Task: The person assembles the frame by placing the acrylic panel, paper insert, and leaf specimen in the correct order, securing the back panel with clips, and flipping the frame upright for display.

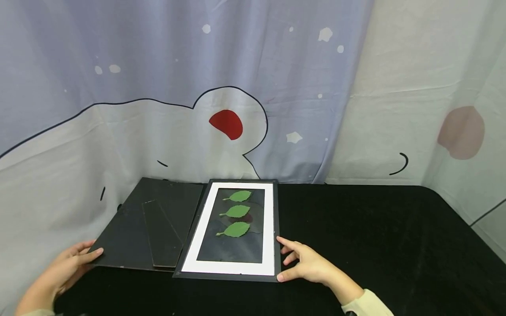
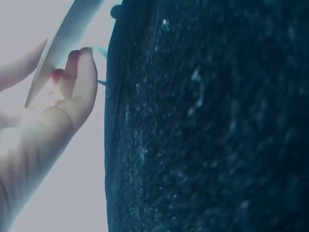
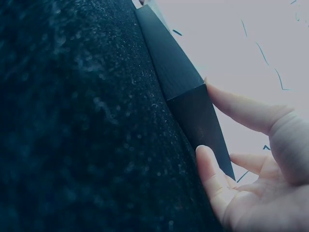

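so the panel (image 1: 126, 235) is pinched at its near left corner by the left hand (image 1: 65, 267), with that corner raised off the cloth (image 1: 375, 228). the frame (image 1: 225, 277) is set just to the panel's right, long axis pointing away from the person, leaves (image 1: 237, 212) framed inside. its right side is touched at the near end by the right hand (image 1: 306, 263), the nearer one, fingers spread apart, nothing gripped.

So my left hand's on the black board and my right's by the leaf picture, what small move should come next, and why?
I'd probably lower the black board onto the black cloth. Your left hand grips its near left corner, which the left wrist view shows clear of the cloth, while your right hand touches the frame.
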`<state>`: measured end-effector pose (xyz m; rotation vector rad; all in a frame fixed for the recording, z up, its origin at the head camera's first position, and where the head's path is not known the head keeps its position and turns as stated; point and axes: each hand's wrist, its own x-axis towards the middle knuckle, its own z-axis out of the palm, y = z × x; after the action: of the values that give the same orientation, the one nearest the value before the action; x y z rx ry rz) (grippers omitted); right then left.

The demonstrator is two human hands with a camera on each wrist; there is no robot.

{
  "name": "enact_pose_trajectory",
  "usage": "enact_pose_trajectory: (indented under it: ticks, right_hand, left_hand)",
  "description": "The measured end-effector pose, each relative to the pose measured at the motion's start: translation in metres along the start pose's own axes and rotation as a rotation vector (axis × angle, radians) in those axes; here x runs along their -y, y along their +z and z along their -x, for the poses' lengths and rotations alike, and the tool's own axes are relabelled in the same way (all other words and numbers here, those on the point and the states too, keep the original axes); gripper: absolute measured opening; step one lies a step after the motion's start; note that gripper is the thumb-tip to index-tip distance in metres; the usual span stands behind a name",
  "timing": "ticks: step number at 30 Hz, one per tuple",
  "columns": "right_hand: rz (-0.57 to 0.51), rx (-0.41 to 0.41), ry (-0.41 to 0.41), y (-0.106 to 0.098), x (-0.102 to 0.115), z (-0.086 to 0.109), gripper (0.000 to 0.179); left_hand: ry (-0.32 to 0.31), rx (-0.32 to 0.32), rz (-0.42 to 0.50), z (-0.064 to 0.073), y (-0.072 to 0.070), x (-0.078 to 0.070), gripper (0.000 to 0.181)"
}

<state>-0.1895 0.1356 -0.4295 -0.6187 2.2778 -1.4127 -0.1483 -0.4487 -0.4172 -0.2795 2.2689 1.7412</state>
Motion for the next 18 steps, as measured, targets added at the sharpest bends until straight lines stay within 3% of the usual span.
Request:
enact_pose_trajectory:
  ticks: [7,13,18]
  right_hand:
    - [0.001,0.002,-0.004,0.0,0.001,0.0,0.094]
    - [-0.001,0.004,-0.009,0.001,0.001,0.001,0.093]
    - [0.004,0.002,-0.016,0.001,0.002,0.001,0.094]
  left_hand:
    - [0.119,0.007,0.275,0.002,0.002,0.008,0.063]
    - [0.176,0.013,0.4,0.001,0.007,0.011,0.086]
    - [0.173,-0.04,0.443,0.003,0.012,0.006,0.088]
